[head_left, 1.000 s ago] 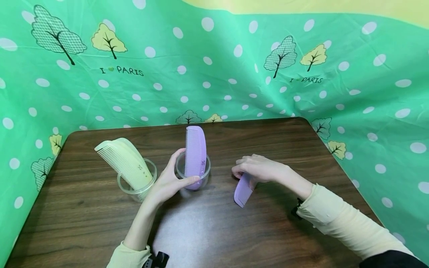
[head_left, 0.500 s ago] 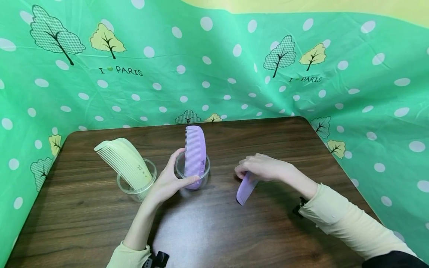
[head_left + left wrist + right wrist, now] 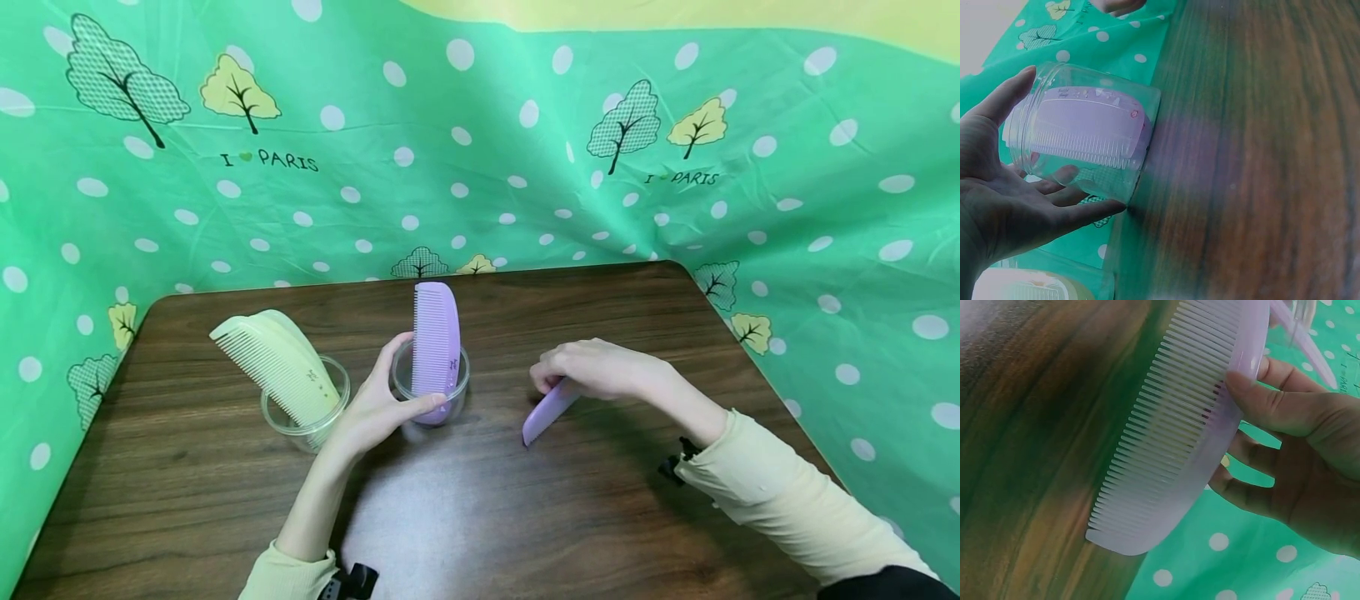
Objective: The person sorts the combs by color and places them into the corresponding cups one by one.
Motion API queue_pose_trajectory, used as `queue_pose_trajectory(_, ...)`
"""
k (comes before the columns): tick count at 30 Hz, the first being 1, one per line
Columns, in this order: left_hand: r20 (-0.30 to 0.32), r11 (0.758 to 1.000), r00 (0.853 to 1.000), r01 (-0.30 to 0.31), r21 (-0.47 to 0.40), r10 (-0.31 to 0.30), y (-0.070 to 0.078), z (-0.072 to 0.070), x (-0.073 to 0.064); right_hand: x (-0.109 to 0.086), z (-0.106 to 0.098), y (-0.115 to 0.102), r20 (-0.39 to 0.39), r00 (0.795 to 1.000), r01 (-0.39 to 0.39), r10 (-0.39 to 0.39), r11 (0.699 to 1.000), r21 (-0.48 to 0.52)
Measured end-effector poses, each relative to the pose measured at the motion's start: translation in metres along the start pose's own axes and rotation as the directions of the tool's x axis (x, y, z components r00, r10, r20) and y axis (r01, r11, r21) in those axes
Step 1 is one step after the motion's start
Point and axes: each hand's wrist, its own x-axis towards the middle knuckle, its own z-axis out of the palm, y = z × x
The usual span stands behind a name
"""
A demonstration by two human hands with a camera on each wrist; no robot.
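Note:
In the head view my left hand (image 3: 378, 407) holds a clear plastic jar (image 3: 1094, 78) standing on the table, thumb on one side and fingers on the other. A purple comb (image 3: 436, 350) stands inside it, its upper part above the rim. To the right, my right hand (image 3: 600, 367) pinches a second purple comb (image 3: 550, 412) just over the table. The right wrist view shows thumb and fingers on the spine of this comb (image 3: 1188, 481), its teeth facing away from the palm. Its upper end runs out of that view.
Left of my left hand stands another clear jar (image 3: 292, 431) with pale green combs (image 3: 288, 371) leaning left in it. The dark wood table (image 3: 480, 517) ends at a green polka-dot cloth (image 3: 517, 133) at the back and sides.
My right hand has shifted slightly right and turned the purple comb, so its lower end now points more to the left. My left hand stays on the jar.

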Motion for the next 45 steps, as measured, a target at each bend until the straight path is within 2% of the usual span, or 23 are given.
queue_pose_trajectory(13, 0.000, 1.000, 1.000, 0.013, 0.015, -0.013, 0.000, 0.001, 0.000, -0.005, -0.015, -0.003, -0.145, 0.989, -0.002, 0.004, 1.000, 0.012)
queue_pose_trajectory(21, -0.002, 1.000, 1.000, -0.002, 0.014, 0.002, 0.001, 0.000, 0.000, -0.006, -0.029, -0.005, -0.269, 0.963, 0.038, -0.028, 0.999, 0.030)
queue_pose_trajectory(28, -0.002, 1.000, 1.000, 0.009, 0.023, -0.009, 0.001, 0.000, -0.001, -0.005, -0.039, -0.006, -0.383, 0.920, 0.100, -0.077, 0.994, 0.041)
queue_pose_trajectory(33, -0.001, 0.999, 1.000, 0.028, 0.040, -0.028, 0.001, -0.001, -0.002, -0.004, -0.042, -0.008, -0.445, 0.892, 0.106, -0.079, 0.994, 0.035)
queue_pose_trajectory(37, 0.002, 1.000, 1.000, 0.018, 0.025, -0.018, 0.002, 0.000, -0.003, -0.003, -0.047, -0.010, -0.485, 0.872, 0.098, -0.067, 0.994, 0.039)
queue_pose_trajectory(40, 0.002, 1.000, 1.000, 0.008, 0.014, -0.008, 0.002, 0.000, -0.003, -0.003, -0.050, -0.012, -0.526, 0.848, 0.098, -0.058, 0.994, 0.048)
queue_pose_trajectory(45, 0.003, 1.000, 1.000, 0.007, 0.013, -0.007, 0.003, 0.000, -0.003, -0.001, -0.056, -0.015, -0.607, 0.794, 0.117, -0.044, 0.990, 0.082)
